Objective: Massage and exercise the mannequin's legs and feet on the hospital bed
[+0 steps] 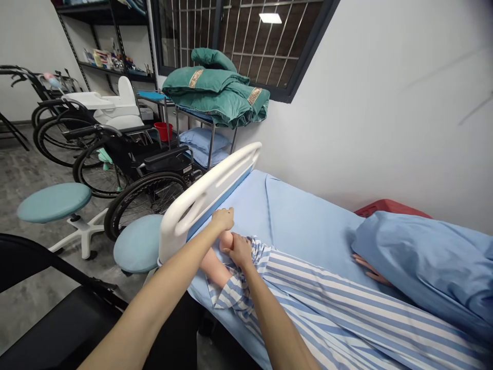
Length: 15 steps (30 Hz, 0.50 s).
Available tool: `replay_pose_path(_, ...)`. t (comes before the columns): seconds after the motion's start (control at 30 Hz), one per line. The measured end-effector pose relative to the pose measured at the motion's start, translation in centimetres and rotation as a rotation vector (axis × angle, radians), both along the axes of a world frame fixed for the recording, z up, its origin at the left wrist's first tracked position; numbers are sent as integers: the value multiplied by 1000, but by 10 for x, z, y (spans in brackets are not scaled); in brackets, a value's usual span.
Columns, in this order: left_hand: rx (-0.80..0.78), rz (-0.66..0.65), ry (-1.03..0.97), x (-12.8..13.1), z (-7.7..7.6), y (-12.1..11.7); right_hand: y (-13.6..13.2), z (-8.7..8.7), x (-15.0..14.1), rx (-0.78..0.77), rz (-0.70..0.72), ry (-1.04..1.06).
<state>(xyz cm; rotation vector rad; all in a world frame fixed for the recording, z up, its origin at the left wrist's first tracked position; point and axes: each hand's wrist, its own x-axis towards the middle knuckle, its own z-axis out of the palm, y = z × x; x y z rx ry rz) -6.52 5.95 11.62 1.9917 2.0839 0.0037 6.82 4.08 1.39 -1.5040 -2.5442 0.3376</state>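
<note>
A figure in blue-and-white striped trousers point(327, 282) lies on the bed; its smooth lower legs look like a manikin's, though I cannot be sure. My right hand point(239, 250) is wrapped around the far leg point(226, 240) near the ankle, just below the rolled trouser cuff point(259, 249). At the foot end, my left hand point(223, 218) is closed over the foot of that same leg, hiding most of it. The near leg point(215, 268) rests on the sheet beneath my left forearm, with its foot out of sight.
A white footboard point(210, 187) borders the light blue sheet point(300, 205). A blue cover point(427, 262) lies over the figure's upper part, a hand point(372, 270) showing beneath. Round stools point(138, 244), a wheelchair point(154, 174) and a black chair point(61, 318) stand left. Green quilts point(219, 92) sit behind.
</note>
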Motion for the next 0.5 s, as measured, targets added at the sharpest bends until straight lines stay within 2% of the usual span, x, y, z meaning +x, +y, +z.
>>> replay_pose_path(0.13,72,71,-19,-26,1,-45,-2,-2,2,5,-6,29)
replay_pose_path(0.3,366,225,-133,-39,-15,-108,-21,5,-2,110,-3,87)
replay_pose_path(0.4,454,340,-177,-31,-26,-126,-48,12,-9,192,-22,204)
replay_pose_path(0.5,533,392,-95,-22,-33,-135,-77,18,-17,201,40,285)
